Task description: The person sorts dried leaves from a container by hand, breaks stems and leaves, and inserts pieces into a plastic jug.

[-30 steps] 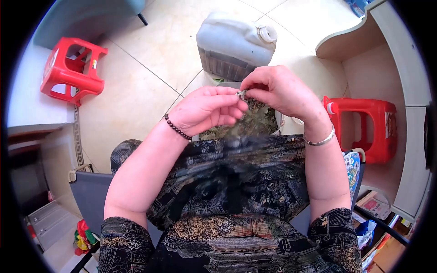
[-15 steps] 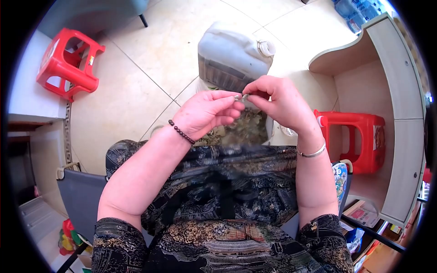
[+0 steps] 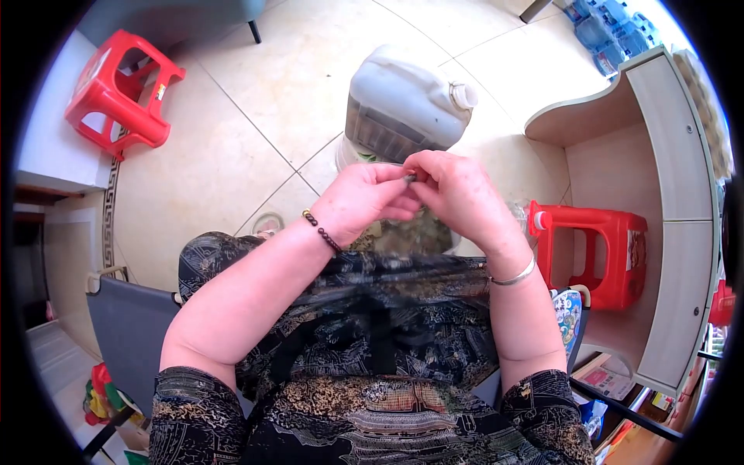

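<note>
My left hand (image 3: 360,200), a dark bead bracelet at its wrist, is closed with its thumb and index finger pinching a small grey-green piece (image 3: 410,178). My right hand (image 3: 459,194), with a silver bangle, pinches the same piece from the other side. Both sets of fingertips meet there, and the piece is too small to name. Below the hands a container holds a heap of greenish-brown bits (image 3: 411,236), partly hidden by my hands and lap. Just beyond the fingers stands a large whitish plastic jug (image 3: 407,101), dark in its lower part.
Red plastic stools stand at the left (image 3: 128,93) and right (image 3: 593,252). A wooden cabinet (image 3: 666,194) borders the right side. Blue-tinted bottles (image 3: 608,35) are at the far upper right. A clear bottle (image 3: 521,213) is beside my right wrist.
My two hands have come closer together, the fingertips now overlapping around the piece. The view has shifted slightly, so the jug and stools sit at different places in the picture.
</note>
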A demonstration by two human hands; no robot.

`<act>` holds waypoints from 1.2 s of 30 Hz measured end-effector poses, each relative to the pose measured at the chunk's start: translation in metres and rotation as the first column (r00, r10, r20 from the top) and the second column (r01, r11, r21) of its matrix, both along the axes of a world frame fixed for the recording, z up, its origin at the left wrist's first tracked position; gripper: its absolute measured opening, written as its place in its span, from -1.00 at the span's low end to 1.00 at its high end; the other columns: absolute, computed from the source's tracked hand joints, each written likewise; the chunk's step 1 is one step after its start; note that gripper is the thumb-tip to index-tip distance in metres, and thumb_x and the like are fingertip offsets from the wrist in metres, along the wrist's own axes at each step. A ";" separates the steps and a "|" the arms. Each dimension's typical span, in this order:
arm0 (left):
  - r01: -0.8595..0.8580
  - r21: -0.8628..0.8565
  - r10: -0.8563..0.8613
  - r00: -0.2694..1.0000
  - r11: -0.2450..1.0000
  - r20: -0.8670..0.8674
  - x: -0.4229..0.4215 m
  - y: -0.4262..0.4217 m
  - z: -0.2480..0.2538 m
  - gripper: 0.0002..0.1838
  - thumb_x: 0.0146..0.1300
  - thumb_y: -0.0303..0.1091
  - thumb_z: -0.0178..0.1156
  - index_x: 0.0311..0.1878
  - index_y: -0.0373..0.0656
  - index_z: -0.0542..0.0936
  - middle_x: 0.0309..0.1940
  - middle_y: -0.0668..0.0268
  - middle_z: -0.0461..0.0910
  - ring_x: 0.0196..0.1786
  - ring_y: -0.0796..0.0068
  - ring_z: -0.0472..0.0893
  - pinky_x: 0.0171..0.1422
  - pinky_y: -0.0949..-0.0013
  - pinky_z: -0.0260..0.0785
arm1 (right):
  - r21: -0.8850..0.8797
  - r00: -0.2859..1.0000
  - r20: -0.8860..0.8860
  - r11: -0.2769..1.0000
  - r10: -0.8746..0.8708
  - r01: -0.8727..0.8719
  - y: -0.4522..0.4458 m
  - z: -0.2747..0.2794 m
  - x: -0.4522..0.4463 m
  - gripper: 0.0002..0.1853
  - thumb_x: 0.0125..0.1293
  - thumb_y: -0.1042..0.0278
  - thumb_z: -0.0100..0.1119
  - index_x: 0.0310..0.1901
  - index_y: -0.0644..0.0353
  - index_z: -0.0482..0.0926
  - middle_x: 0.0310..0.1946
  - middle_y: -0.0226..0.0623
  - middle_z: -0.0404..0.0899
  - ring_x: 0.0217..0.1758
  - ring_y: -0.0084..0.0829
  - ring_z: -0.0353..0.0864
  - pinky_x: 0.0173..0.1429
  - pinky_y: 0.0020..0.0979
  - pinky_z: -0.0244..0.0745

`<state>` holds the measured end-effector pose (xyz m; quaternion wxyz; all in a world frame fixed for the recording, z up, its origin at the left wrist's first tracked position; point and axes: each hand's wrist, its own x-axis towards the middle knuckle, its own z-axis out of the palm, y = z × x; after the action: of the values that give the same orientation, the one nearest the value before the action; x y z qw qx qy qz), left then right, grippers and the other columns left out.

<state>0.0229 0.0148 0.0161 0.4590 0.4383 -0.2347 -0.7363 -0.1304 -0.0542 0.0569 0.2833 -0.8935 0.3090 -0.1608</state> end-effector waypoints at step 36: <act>0.147 -0.172 -0.061 0.903 0.974 0.426 -0.004 0.008 -0.006 -0.64 0.31 -0.39 0.09 0.14 -0.30 0.40 -0.06 0.27 0.53 -0.10 0.61 0.53 -0.04 0.51 0.44 | -0.308 0.840 0.027 0.795 -0.542 0.523 -0.097 -0.013 -0.011 -0.81 0.18 0.40 0.12 -0.21 0.20 0.65 -0.33 -0.07 0.61 -0.21 -0.07 0.60 -0.05 -0.21 0.50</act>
<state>0.0189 0.0224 0.0101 0.3998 0.5241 -0.4232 -0.6216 -0.1415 -0.1513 0.0438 0.0762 -0.8076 0.5279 -0.2516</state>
